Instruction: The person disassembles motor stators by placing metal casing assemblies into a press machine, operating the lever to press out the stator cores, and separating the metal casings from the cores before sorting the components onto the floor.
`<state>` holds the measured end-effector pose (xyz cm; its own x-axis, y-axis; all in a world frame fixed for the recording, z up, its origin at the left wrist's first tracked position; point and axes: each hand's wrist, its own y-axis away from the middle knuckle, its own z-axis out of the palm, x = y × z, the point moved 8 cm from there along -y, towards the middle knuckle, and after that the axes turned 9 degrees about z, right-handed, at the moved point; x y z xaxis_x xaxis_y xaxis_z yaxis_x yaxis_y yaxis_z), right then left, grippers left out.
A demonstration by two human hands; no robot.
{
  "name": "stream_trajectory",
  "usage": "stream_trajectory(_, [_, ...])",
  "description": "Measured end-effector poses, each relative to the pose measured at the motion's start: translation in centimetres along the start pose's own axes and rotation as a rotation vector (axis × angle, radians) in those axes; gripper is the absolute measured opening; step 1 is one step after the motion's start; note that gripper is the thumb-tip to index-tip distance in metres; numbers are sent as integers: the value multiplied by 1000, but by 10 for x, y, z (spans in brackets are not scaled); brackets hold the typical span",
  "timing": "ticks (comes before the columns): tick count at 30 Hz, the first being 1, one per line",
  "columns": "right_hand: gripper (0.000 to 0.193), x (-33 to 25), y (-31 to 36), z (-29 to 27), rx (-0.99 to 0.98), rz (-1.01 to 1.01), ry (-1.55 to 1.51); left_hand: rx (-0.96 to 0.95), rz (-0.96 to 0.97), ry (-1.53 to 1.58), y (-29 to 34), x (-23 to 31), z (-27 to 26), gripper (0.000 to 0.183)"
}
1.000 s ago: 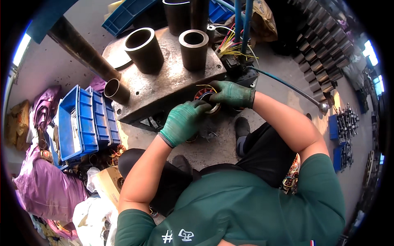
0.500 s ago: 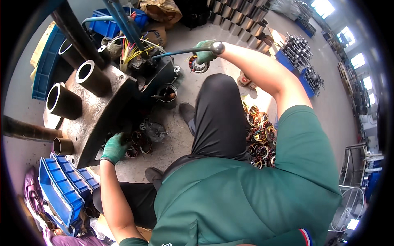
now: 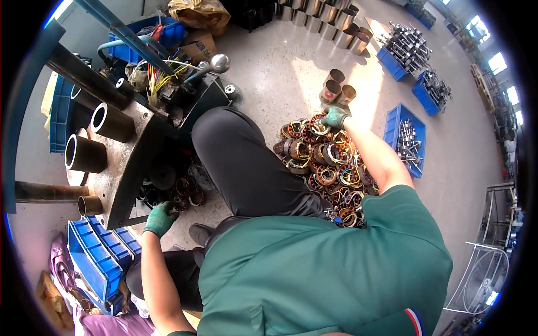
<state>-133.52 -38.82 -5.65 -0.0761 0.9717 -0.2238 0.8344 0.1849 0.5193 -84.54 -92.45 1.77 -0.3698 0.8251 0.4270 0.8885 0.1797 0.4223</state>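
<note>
If stators (image 3: 327, 176) are dragged, wires (image 3: 351, 178) could be snagged; the right hand (image 3: 335, 118) and left hand (image 3: 161, 218) are half-curled, any hold indiscernible

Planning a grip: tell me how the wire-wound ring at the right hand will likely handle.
The wire-wound ring is probably stiff and heavy for its size, as it looks densely wound. Stringy at the edge, it may snag on other rings. Being round, it could roll on edge.

Bright sun patch on floor (image 3: 368, 84)
</note>
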Motion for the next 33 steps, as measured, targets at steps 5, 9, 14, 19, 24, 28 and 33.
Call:
stream_trajectory(5, [40, 26, -2, 16, -102, -24, 113, -53, 29, 10, 8, -4, 12, 50])
stream_trajectory(9, [48, 36, -15, 43, -293, -94, 266, 90, 53, 129, 15, 46, -56, 46])
stream_trajectory(14, [48, 201, 214, -74, -207, 150, -178, 665, 129, 176, 137, 87, -193, 39])
stream_trajectory(19, [31, 13, 41, -102, -328, -213, -162, 1126, 93, 198, 242, 38, -227, 39])
stream_trajectory(24, [35, -315, -19, 3, 403, -1778, 838, 1177, -411, 368, 373, -70, -65, 37])
stream_trajectory(28, [37, -458, 57, 57, 174, -1888, 793, 977, -978, 341, 480, -69, 141, 36])
stream_trajectory(33, [32, -479, 14, 32, -480, -976, 605, 976, -1408, 616, 515, -4, 347, 31])
